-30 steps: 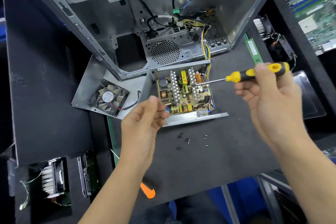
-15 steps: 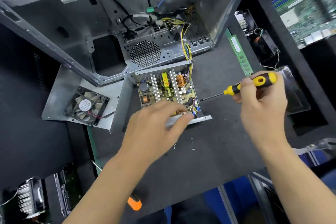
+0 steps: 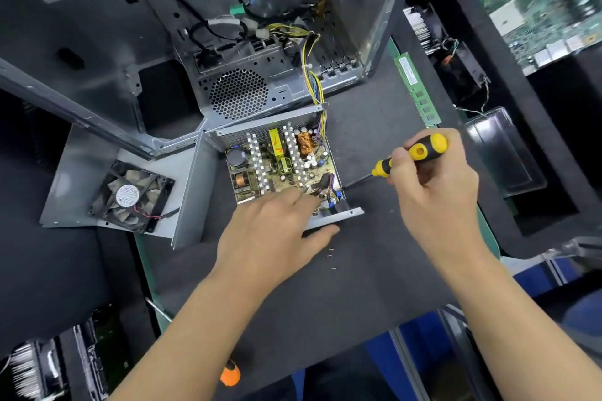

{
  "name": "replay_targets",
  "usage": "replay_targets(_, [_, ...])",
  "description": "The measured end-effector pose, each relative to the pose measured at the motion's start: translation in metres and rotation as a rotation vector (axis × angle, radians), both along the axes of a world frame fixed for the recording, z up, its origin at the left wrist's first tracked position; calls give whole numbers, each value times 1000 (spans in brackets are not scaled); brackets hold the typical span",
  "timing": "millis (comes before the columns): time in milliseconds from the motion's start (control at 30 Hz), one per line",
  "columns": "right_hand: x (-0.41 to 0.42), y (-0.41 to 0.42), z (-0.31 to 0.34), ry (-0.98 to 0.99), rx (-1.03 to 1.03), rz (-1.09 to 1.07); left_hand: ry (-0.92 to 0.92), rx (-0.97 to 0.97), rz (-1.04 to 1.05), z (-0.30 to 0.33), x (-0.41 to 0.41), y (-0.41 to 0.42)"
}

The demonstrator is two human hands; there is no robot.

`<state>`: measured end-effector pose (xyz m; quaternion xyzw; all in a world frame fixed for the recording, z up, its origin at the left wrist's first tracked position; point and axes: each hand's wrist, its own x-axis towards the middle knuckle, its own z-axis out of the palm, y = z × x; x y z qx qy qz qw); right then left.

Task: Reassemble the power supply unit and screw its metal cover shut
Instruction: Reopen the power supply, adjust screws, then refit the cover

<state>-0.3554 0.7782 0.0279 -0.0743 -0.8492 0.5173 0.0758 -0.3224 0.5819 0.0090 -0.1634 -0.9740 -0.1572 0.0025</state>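
Left hand [image 3: 277,238] fingers extended, tips down on the near-right corner of the circuit board [image 3: 280,166], thumb lying along the front flange; can't tell if they pinch anything. Right hand [image 3: 433,192] fingers curled round the yellow-black screwdriver [image 3: 413,155], tip touching the right wall of the power supply unit [image 3: 277,169]. PSU sits open on the black mat [image 3: 325,303], just in front of the empty PC case [image 3: 228,42]. Metal cover [image 3: 136,179] with fan [image 3: 130,197] lies flat, touching the PSU's left side. Loose screws [image 3: 331,257] on mat just right of the left thumb. RAM stick [image 3: 417,91] and motherboard [image 3: 537,0] far right.
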Motion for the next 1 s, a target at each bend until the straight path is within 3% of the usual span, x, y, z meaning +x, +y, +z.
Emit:
replay_targets(300, [-1,-1,2,-24,16,66,18,66,26,-1,2,1])
replay_targets(567, [1,-7,17,9,185,185,-27,92,30,1,1,1])
replay_targets(867, [-16,-18,49,-36,609,420,-82,129,54,3,2,0])
replay_targets(1000, [-19,-19,53,-85,603,474,-111,210,102,4,2,-1])
